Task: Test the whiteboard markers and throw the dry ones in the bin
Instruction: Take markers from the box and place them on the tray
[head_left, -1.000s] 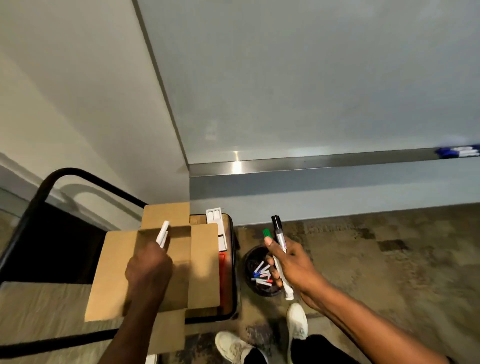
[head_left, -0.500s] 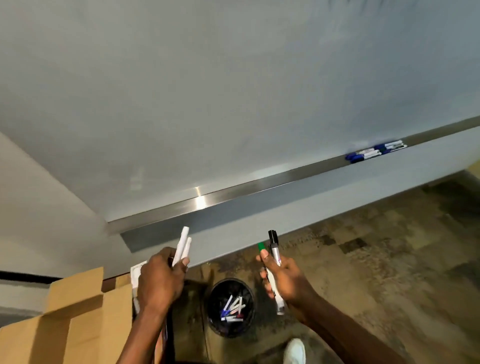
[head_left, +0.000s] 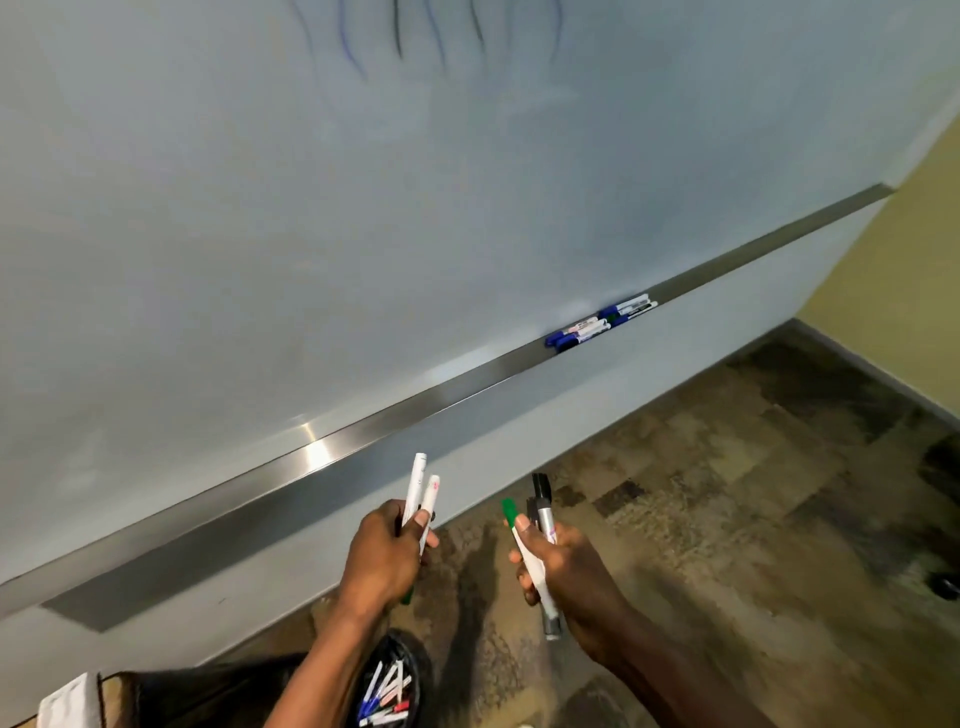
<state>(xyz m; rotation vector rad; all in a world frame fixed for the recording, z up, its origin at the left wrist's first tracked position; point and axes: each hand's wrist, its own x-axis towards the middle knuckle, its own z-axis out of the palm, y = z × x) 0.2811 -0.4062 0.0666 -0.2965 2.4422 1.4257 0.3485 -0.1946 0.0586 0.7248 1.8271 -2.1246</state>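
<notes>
My left hand (head_left: 383, 556) grips two white markers (head_left: 422, 491) that point up toward the whiteboard (head_left: 363, 208). My right hand (head_left: 563, 569) holds two more: a green-capped marker (head_left: 511, 514) and a silver, black-capped marker (head_left: 543, 506). Both hands hover in front of the metal tray (head_left: 332, 452) under the board. A black bin (head_left: 397, 680) with several discarded markers stands on the floor below my left forearm. Faint blue and dark strokes (head_left: 415, 36) show at the top of the board.
Several blue-capped markers (head_left: 600, 325) lie on the tray to the right. A cardboard box corner (head_left: 124, 699) and a white item (head_left: 70, 701) sit at the bottom left. Patterned carpet (head_left: 727, 493) covers the floor; a yellow wall (head_left: 909, 291) closes the right side.
My view swung up and right from the cardboard box to the whiteboard. My left hand lifted away from the box holding white markers. The bin slid toward the bottom edge.
</notes>
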